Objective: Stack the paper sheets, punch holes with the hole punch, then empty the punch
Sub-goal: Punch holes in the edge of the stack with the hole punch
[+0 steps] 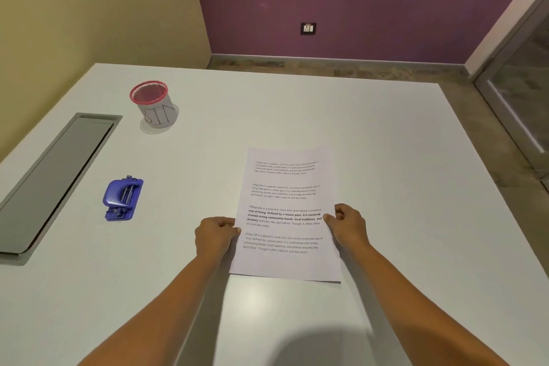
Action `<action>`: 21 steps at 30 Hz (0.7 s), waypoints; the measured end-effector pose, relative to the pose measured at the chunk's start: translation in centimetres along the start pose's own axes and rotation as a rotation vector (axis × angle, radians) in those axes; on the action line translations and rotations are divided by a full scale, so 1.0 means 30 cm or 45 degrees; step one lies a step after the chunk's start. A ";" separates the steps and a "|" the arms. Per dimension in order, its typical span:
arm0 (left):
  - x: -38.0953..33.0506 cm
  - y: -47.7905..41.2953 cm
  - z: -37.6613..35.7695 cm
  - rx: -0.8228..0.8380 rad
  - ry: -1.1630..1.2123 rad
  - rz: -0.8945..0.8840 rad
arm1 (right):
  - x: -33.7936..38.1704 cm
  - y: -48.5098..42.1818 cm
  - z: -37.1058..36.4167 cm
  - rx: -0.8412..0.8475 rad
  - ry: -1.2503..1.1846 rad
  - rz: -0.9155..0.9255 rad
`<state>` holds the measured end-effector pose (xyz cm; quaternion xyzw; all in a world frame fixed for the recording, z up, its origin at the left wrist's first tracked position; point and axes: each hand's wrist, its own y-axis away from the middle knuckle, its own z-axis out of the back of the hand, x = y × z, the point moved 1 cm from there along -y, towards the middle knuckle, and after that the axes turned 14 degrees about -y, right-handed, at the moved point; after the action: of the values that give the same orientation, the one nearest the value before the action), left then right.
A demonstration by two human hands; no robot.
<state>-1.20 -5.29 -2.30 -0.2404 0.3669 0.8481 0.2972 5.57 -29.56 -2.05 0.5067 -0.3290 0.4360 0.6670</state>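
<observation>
Printed paper sheets point(285, 199) lie in a stack in the middle of the white table point(386, 157), text facing up. My left hand point(215, 236) pinches the stack's left edge and my right hand point(349, 226) pinches its right edge, both about halfway down the page. The near edge looks slightly lifted, with a shadow under it. A blue hole punch point(122, 197) rests on the table well to the left of the sheets, untouched. A small cup with a red mesh rim point(154, 104), labelled BIN, stands at the far left.
A grey recessed cable hatch point(50, 181) is set into the table's left side. The table's right edge runs diagonally beside a floor strip and a glass door point(523, 104). A purple wall with a socket point(308, 28) lies beyond.
</observation>
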 end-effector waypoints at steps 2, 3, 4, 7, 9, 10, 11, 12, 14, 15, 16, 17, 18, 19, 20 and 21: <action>0.007 -0.004 0.012 -0.029 -0.014 0.013 | -0.005 -0.003 -0.003 -0.024 0.022 0.001; 0.013 -0.007 0.021 -0.040 -0.009 0.014 | -0.008 -0.004 -0.005 -0.032 0.025 -0.001; 0.018 -0.009 0.034 -0.050 0.002 0.013 | -0.011 -0.006 -0.007 -0.038 0.019 -0.008; 0.042 -0.029 0.094 -0.104 0.048 0.020 | -0.017 -0.011 -0.013 -0.062 0.005 -0.027; 0.062 -0.052 0.150 -0.146 0.081 0.043 | -0.018 -0.015 -0.018 -0.090 0.000 -0.052; 0.073 -0.069 0.181 -0.170 0.100 0.046 | -0.018 -0.017 -0.021 -0.103 -0.005 -0.060; 0.084 -0.087 0.213 -0.202 0.121 0.052 | -0.017 -0.018 -0.026 -0.114 -0.006 -0.064; 0.095 -0.107 0.245 -0.245 0.137 0.060 | -0.017 -0.019 -0.029 -0.121 -0.004 -0.069; 0.107 -0.146 0.310 -0.337 0.164 0.063 | -0.017 -0.019 -0.036 -0.136 -0.001 -0.077; 0.110 -0.166 0.342 -0.373 0.173 0.058 | -0.019 -0.020 -0.039 -0.141 -0.001 -0.079; 0.111 -0.184 0.371 -0.411 0.178 0.055 | -0.019 -0.020 -0.042 -0.147 0.003 -0.084; 0.110 -0.202 0.400 -0.457 0.168 0.054 | -0.017 -0.020 -0.045 -0.153 0.013 -0.089; 0.109 -0.221 0.429 -0.521 0.131 0.050 | -0.014 -0.020 -0.049 -0.157 0.023 -0.088; 0.108 -0.238 0.457 -0.590 0.076 0.048 | -0.012 -0.021 -0.053 -0.160 0.032 -0.085; 0.108 -0.254 0.484 -0.659 0.022 0.047 | -0.010 -0.022 -0.058 -0.166 0.036 -0.086; 0.109 -0.268 0.510 -0.716 -0.025 0.052 | -0.009 -0.023 -0.062 -0.175 0.034 -0.091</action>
<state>-0.95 11.93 1.20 -0.2978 0.1190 0.9247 0.2052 6.09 -27.92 -3.06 0.4651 -0.3310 0.3950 0.7198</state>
